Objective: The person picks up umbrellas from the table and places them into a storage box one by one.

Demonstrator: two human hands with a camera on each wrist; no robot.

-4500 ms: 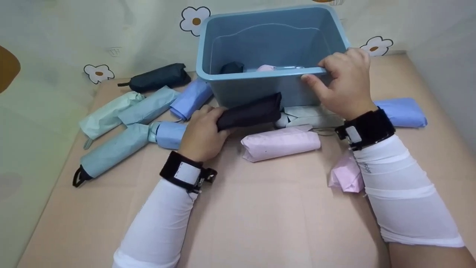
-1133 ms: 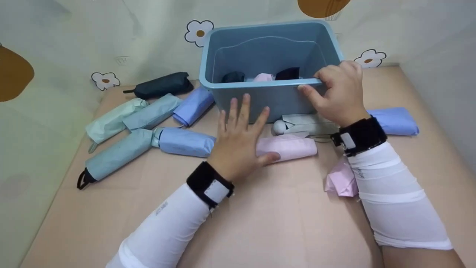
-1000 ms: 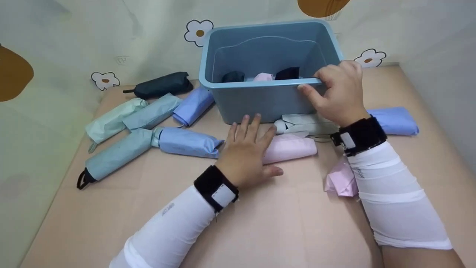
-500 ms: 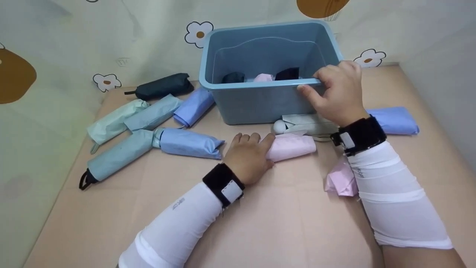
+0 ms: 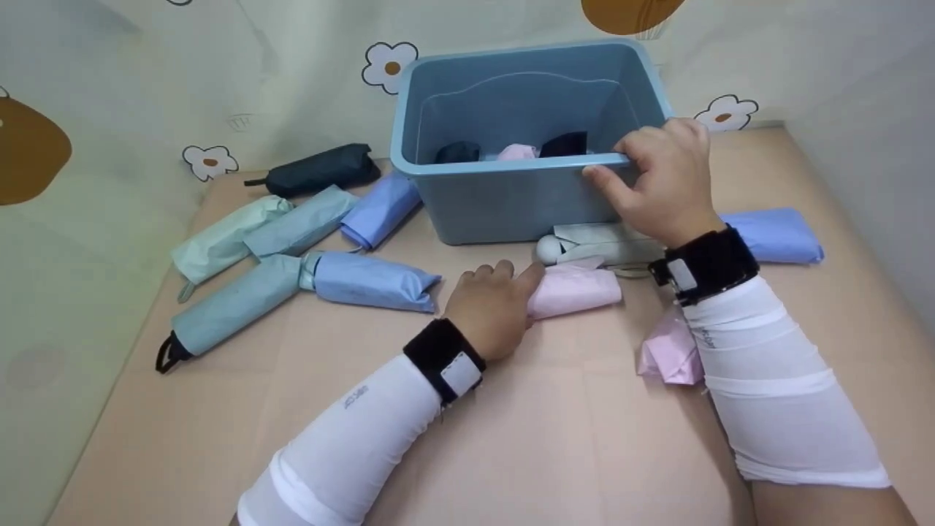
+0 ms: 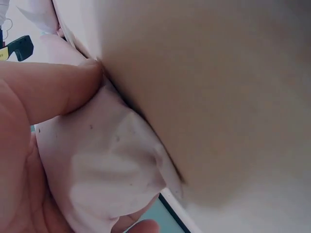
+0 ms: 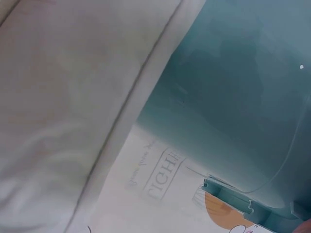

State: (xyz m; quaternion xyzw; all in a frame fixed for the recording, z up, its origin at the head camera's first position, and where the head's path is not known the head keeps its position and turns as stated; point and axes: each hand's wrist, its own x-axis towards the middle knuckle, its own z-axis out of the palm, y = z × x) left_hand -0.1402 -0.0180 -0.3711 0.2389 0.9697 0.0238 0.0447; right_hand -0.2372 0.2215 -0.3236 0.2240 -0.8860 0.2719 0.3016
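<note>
Around the left end of a pale pink folded umbrella (image 5: 577,291) curls my left hand (image 5: 489,310), thumb on the near side. In the left wrist view the thumb presses along the pink cloth (image 6: 112,160), with other fingers behind it. My right hand (image 5: 668,183) grips the front right rim of a blue plastic bin (image 5: 504,208), thumb outside, fingers over the edge. Inside the bin show parts of a dark umbrella (image 5: 458,152), a pink one (image 5: 517,152) and a black one (image 5: 564,144). The right wrist view shows the bin's wall (image 7: 233,97) and a fingertip in the corner.
Left of the bin lie several folded umbrellas: dark (image 5: 321,169), mint (image 5: 230,237), teal (image 5: 237,305) and blue (image 5: 372,280). A pale umbrella (image 5: 606,243) lies before the bin. Another pink one (image 5: 670,351) and a blue one (image 5: 778,236) are by the right arm.
The black umbrella, held earlier by my left hand, now lies in the bin. My left hand came down with spread fingers, then curled round the pink umbrella. The right hand stays on the rim.
</note>
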